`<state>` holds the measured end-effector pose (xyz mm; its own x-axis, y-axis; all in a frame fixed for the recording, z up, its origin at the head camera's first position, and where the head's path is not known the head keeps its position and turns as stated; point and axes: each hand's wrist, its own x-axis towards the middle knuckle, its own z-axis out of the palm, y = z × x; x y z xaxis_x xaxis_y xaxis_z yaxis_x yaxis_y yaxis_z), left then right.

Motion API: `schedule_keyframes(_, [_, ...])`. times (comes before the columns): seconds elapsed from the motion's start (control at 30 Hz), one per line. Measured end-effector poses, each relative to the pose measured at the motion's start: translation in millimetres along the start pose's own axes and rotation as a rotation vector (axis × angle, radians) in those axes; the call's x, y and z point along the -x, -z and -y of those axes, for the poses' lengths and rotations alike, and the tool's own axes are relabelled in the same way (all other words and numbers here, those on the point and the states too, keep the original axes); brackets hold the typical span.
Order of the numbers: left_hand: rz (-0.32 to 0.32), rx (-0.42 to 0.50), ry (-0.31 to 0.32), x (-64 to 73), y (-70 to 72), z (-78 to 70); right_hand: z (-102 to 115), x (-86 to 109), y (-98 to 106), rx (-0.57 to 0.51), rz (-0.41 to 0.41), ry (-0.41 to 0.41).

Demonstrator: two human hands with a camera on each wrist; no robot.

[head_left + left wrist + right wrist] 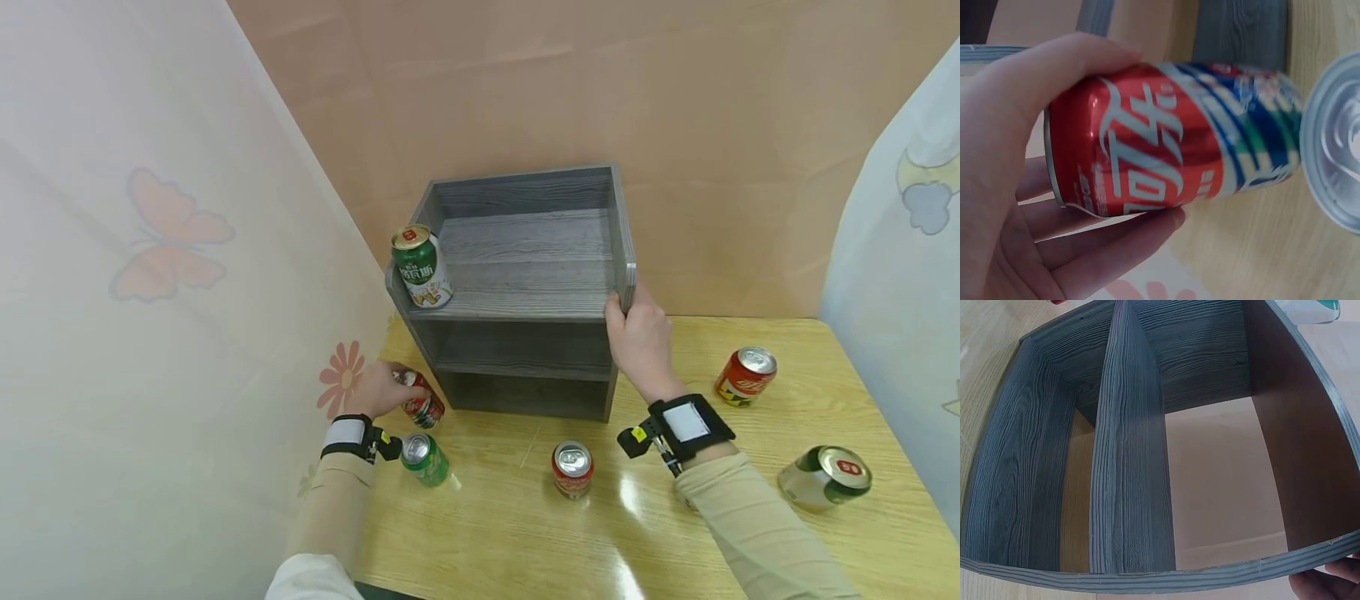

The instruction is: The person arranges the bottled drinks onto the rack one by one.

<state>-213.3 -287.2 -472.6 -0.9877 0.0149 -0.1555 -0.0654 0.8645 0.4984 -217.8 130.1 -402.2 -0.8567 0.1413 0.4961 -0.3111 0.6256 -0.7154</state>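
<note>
My left hand (pixel 377 390) holds a red cola can (pixel 424 410) near the front left foot of a grey wooden shelf (pixel 525 287). In the left wrist view, thumb and fingers wrap round this cola can (pixel 1141 144), which has a blue, green and white pattern at one end. A green can (pixel 426 461) stands close by; its silver lid (pixel 1341 144) shows beside the held can. With my right hand (pixel 643 342) I grip the shelf's right side panel; only a few fingertips (pixel 1322 584) show in the right wrist view. A green-and-white can (pixel 423 268) stands on the shelf's top left.
A red can (pixel 573 471) stands in front of the shelf. Right of it are another red can (pixel 744 379) and a tilted-looking green-and-white can (pixel 821 477). My right forearm mostly hides one more item. A patterned sheet (pixel 225 375) borders the left side, close to my left arm.
</note>
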Motion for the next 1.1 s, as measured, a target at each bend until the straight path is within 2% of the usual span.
schedule_keyframes(0.2, [0.011, -0.012, -0.026, 1.8, 7.0, -10.2, -1, -0.8, 0, 0.003, 0.007, -0.001])
schedule_keyframes(0.53, [-0.008, 0.003, -0.047, 5.4, 17.0, -32.0, -2, -1.7, -1, 0.01, 0.004, 0.013])
schedule_keyframes(0.83, [-0.02, -0.045, -0.064, 11.6, 22.3, -47.4, -2, -1.8, -1, 0.01, 0.006, 0.013])
schedule_keyframes(0.97, [-0.03, -0.008, -0.084, 16.9, 24.4, -55.6, -2, -1.3, -1, 0.017, 0.006, 0.012])
schedule_keyframes(1.1, [-0.071, 0.064, -0.141, 22.2, 25.8, -64.1, -2, -1.8, -1, 0.013, 0.002, 0.014])
